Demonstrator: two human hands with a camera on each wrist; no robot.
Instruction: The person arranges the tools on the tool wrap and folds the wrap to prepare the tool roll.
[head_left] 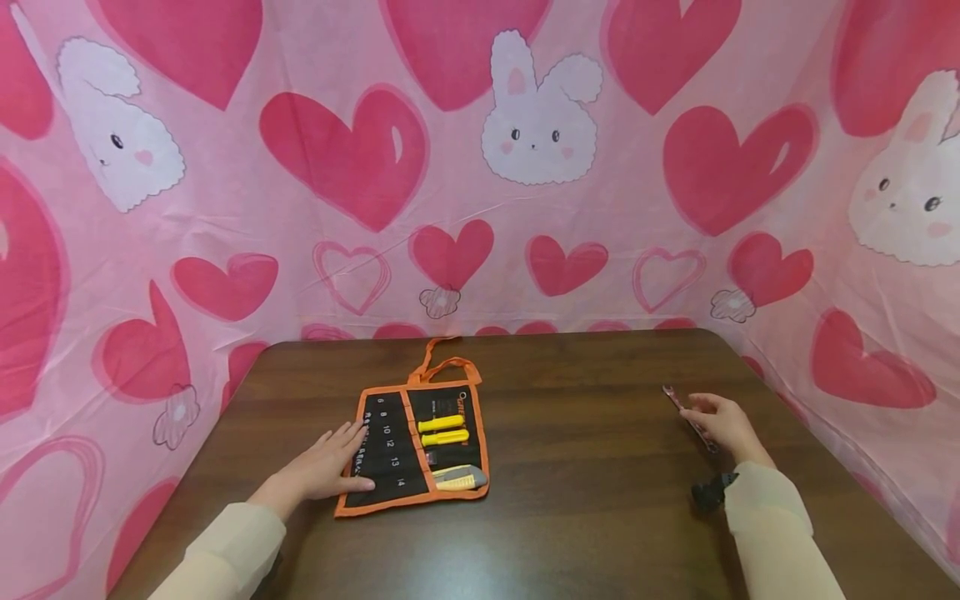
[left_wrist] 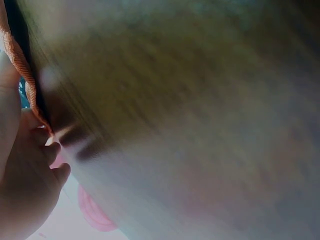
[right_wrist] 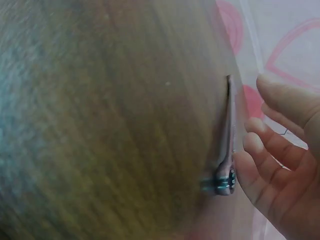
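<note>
An unrolled black tool pouch (head_left: 442, 406) with orange trim lies on the table, its left half marked with a column of numbers. My left hand (head_left: 318, 467) rests spread over the left side of the pouch; in the left wrist view its fingers (left_wrist: 50, 152) lie at the orange edge. Two yellow handles (head_left: 442, 430) and a yellow-and-grey utility knife (head_left: 459, 477) sit in the right half's pockets. On the right, my right hand (head_left: 723, 425) reaches over a silver combination wrench (head_left: 671, 396). The right wrist view shows thumb and fingers apart beside the wrench (right_wrist: 230, 140), fingertips close to its ring end.
The brown wooden table (head_left: 570, 500) fills the lower middle. Orange straps (head_left: 442, 367) trail from the pouch's top toward the back edge. A pink cloth (head_left: 585, 225) with hearts and rabbits hangs behind and at both sides. A black wrist device (head_left: 708, 493) shows by the right sleeve.
</note>
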